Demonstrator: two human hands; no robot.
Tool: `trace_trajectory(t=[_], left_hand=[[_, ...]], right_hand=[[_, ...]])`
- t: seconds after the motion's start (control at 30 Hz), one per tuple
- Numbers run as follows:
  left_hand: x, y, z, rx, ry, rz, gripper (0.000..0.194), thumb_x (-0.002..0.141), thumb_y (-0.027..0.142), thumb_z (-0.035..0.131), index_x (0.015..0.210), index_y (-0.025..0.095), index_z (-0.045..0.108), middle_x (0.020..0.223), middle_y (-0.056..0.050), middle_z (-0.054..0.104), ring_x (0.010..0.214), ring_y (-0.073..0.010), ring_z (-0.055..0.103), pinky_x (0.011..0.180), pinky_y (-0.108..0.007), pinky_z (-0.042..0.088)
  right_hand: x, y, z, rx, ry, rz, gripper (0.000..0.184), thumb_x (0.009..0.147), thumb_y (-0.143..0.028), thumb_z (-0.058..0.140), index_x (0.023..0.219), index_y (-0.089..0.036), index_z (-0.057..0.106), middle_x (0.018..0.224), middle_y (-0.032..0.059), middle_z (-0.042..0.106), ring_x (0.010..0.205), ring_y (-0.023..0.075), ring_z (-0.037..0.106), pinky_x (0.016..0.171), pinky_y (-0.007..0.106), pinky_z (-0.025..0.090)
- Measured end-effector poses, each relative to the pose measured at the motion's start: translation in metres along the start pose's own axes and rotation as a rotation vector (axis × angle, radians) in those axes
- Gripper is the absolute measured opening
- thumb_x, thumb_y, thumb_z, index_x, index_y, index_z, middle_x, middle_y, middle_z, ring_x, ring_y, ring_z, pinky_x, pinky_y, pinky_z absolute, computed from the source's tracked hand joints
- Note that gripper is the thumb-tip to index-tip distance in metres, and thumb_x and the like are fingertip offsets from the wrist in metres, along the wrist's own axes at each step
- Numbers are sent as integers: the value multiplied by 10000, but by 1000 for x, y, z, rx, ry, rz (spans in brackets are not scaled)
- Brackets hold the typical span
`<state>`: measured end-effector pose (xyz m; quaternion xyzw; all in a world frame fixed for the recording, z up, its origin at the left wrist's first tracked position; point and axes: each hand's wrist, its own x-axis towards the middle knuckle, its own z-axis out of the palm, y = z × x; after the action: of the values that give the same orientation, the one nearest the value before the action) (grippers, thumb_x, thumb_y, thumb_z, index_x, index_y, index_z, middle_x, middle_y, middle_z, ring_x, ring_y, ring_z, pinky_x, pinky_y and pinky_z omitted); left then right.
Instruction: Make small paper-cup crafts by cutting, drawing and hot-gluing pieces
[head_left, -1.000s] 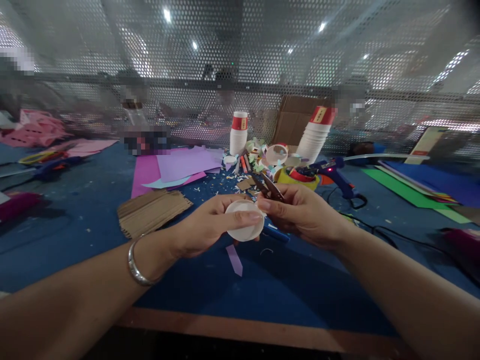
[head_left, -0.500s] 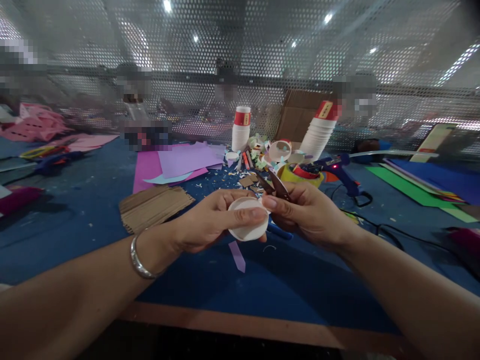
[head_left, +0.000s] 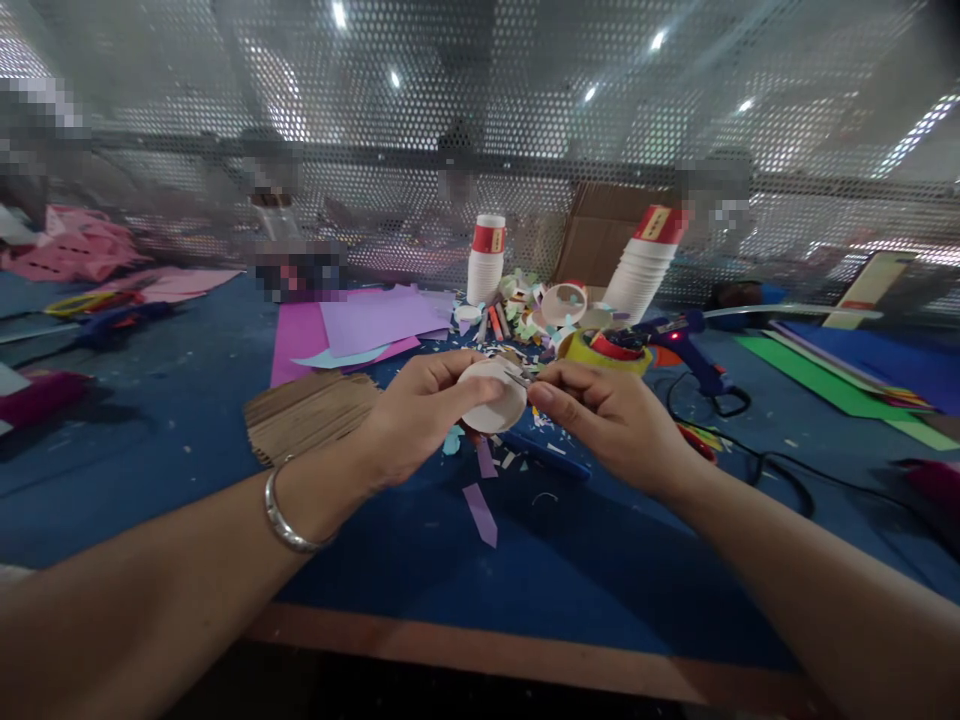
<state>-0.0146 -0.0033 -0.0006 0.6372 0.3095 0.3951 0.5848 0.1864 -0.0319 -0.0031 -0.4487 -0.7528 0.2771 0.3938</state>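
Observation:
A white round paper cup bottom is pinched in my left hand, the thumb lying across its face. My right hand is closed round a pair of scissors; only a bit of the blades shows, at the disc's upper right edge, and the handles are hidden in the fingers. Below the disc, a purple paper strip with a pointed end lies on the blue table. A blue pen-like stick rests just behind it among paper scraps.
Corrugated cardboard and purple paper lie at left. Stacked paper cups and a leaning cup stack stand behind. A glue gun, its cord, yellow tape and green paper are at right.
Both hands have risen slightly with the disc. The scissors, whose parted blades pointed up and away from the disc, have turned so the blades meet its edge.

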Motion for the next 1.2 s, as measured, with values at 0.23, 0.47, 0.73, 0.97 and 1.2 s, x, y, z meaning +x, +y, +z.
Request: trace_trajectory(t=[0.23,0.47,0.73,0.97,1.2], left_hand=[[0,-1,0,87,-32,71,144,855,289,626,837,148,647,738,12,574,656,-100,467,598,-236,364],[-4,6,1,193,-60,126,151,867,297,589,828,163,644,746,12,557,670,-113,443,615,-254,344],[-10,8,0,203,-123,127,173,903,317,585,819,169,619,706,26,509,625,-101,403,571,-253,313],[-10,5,0,83,-130,82,190,906,323,604,829,153,640,688,21,531,602,-90,410,550,-241,297],[-7,4,-2,91,-134,80,201,916,326,577,824,159,639,694,22,523,610,-94,414,553,-245,294]], right_hand=[[-2,-2,1,-62,5,-43,466,924,-613,546,748,-187,615,667,-4,518,607,118,428,552,275,322],[-2,-4,0,-96,-3,-59,471,944,-601,511,731,-191,604,660,1,529,602,120,428,548,282,328],[-5,-6,0,-130,5,-106,430,953,-553,533,735,-191,608,635,-15,504,586,110,437,546,270,333],[-7,-10,-1,-173,10,-126,443,965,-546,509,702,-197,580,611,-18,485,566,107,428,540,266,329],[-7,-10,-2,-180,18,-97,467,969,-564,492,683,-201,560,613,-13,476,569,110,411,537,276,320]])
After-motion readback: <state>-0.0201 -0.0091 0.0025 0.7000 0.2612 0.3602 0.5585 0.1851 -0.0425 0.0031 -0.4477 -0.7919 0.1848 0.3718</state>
